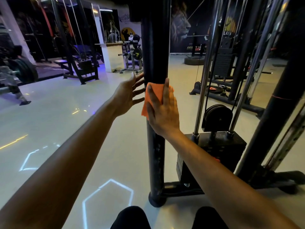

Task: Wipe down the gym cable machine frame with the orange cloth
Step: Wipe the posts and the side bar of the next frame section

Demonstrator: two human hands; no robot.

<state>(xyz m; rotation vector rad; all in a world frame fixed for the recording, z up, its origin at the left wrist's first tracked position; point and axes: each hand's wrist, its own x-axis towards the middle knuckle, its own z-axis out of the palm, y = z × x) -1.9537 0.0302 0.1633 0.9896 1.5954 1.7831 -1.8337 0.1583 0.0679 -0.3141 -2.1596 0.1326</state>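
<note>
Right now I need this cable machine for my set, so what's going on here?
A person is wiping the black upright post of the cable machine. Their right hand presses an orange cloth flat against the post, and the left hand rests open against its left side. The weight stack stands untouched just to the right.
</note>
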